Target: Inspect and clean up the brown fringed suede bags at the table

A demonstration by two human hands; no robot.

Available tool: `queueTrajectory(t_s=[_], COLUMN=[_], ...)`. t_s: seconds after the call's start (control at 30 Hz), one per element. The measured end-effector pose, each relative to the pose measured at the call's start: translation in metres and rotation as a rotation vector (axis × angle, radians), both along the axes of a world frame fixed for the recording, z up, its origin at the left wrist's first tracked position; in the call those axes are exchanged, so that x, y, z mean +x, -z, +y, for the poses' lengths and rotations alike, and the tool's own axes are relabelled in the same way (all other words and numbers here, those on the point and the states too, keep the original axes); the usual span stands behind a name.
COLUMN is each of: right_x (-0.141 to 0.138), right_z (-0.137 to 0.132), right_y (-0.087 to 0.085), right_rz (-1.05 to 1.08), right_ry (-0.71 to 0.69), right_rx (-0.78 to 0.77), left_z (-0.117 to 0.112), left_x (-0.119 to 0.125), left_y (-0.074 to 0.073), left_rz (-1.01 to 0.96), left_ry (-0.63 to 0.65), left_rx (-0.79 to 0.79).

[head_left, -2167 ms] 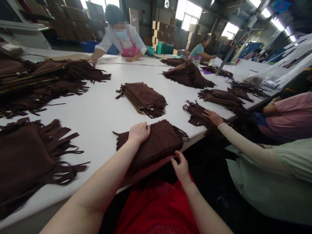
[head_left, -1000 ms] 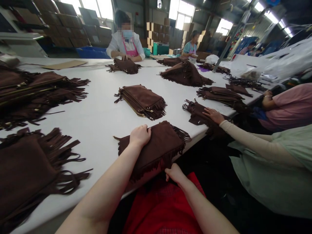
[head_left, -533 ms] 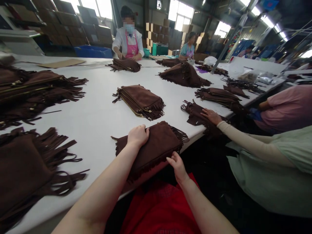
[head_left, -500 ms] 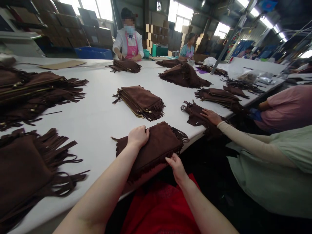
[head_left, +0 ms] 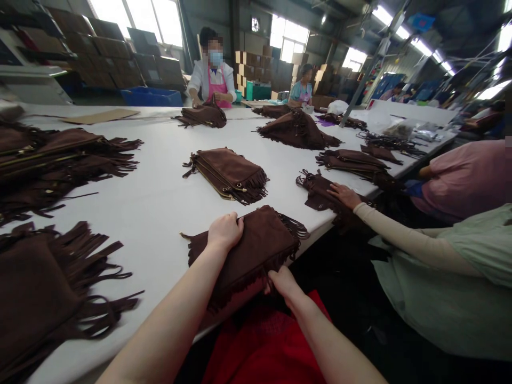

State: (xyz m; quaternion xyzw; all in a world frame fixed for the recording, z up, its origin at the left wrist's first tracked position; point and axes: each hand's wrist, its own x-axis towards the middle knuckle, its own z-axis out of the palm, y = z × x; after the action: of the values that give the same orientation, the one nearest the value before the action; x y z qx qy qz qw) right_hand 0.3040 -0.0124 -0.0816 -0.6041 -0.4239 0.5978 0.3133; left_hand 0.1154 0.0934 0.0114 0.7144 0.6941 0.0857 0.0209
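A dark brown fringed bag (head_left: 262, 240) lies flat at the table's front edge, its fringe hanging along the near side and sticking out at the right end. My left hand (head_left: 225, 230) rests on its left part, fingers curled over the far edge and gripping it. At the near edge, my right hand (head_left: 285, 281) is closed with thumb and fingers pinched on strands of the fringe (head_left: 272, 274). Just beyond lies a stack of zipped brown bags (head_left: 230, 170) with gold zippers and fringe at both ends.
More fringed bags (head_left: 36, 282) cover the left side of the white table (head_left: 152, 197). A co-worker's hand (head_left: 346, 194) presses on brown pieces at the right. Across the table a person in a pink apron (head_left: 216, 82) handles another bag. A metal pole (head_left: 360, 80) rises at the far right.
My right hand has moved slightly left and down, closing from loosely parted fingers onto the fringe. My left hand keeps its place on the bag. The person opposite has lifted part of a bag.
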Motion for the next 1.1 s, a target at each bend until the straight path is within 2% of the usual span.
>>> queueTrajectory(t_s=[0.2,0.27,0.33,0.43,0.5,0.57,0.67,0.77,0.87,0.97,1.1], right_x=[0.026,0.039,0.051,0.060,0.056,0.045,0.028,0.020,0.019,0.014,0.001], right_z=[-0.014,-0.020,-0.023,-0.017,-0.008,-0.001,0.005,0.002,-0.004,-0.007,0.000], right_y=[0.048,0.060,0.065,0.050,0.027,0.002,-0.026,-0.038,-0.044,-0.048,-0.040], right_rz=[-0.229,-0.318,-0.387,-0.295,-0.144,0.003,0.190,0.261,0.292,0.295,0.128], right_ry=[-0.086,-0.120,-0.120,0.035,0.144,0.175,0.168,0.199,0.122,0.044,0.053], right_rx=[-0.165,-0.159,-0.085,0.201,0.385,0.457,0.394,0.265,0.143,0.105,0.105], left_z=[0.001,0.001,0.001,0.000,0.000,0.000,0.000,0.001,0.001,0.001,0.001], left_x=[-0.001,-0.001,-0.001,-0.001,-0.001,-0.001,-0.001,-0.001,0.000,0.000,0.000], left_y=[0.002,0.001,0.001,-0.001,-0.001,0.000,0.001,0.002,0.001,0.000,0.001], left_rz=[-0.022,-0.030,-0.042,-0.062,-0.066,-0.059,-0.042,-0.031,-0.028,-0.027,-0.023], left_ry=[-0.004,-0.006,-0.007,-0.007,-0.005,-0.004,-0.003,0.003,0.000,-0.005,0.000], left_rx=[0.018,0.021,0.013,0.000,0.009,0.024,0.030,0.038,0.034,0.025,0.036])
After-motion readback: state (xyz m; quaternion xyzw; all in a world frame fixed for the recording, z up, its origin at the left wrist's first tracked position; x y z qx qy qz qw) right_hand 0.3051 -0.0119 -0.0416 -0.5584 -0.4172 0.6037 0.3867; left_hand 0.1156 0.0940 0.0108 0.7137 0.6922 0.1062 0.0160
